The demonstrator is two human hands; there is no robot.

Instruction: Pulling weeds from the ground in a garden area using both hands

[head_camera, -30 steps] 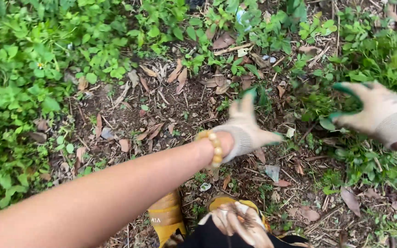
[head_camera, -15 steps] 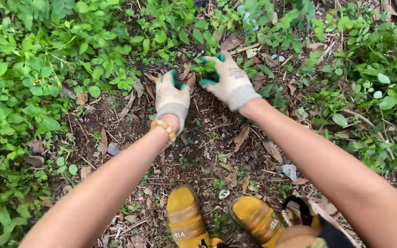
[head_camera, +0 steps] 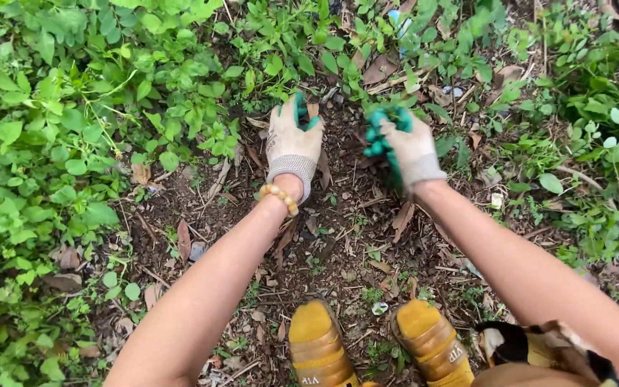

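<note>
Head view: we look straight down at two gloved hands working on bare soil among weeds.
Weeds at the hands: small green-leaved plants (head_camera: 338, 75) grow at the far edge of the bare patch, just beyond both sets of fingertips; we cannot tell whether any stem sits inside a glove.
Direction of the weeds: low and sprawling, so we see no single long axis.
Left hand: our left hand (head_camera: 293, 143) wears a beige knit glove with green fingertips; its fingers are curled loosely and rest on the soil, clamped on nothing we can make out.
Right hand: our right hand (head_camera: 402, 143) wears the same kind of glove; its fingers are bunched into a fist, green tips curled inward, and what they hold is hidden.
Spacing: the hands are near each other but apart, with dark soil between them.
Wrist: a bracelet of pale yellow beads (head_camera: 279, 197) circles the left wrist.
Ground: brown soil patch (head_camera: 338, 236) strewn with dry leaves and twigs.
Litter: a small white scrap (head_camera: 496, 199) lies right of the right forearm; a blue-and-white scrap (head_camera: 395, 16) shows among leaves at the top.
Feet: two yellow shoes (head_camera: 317, 344) stand at the bottom edge.
</note>
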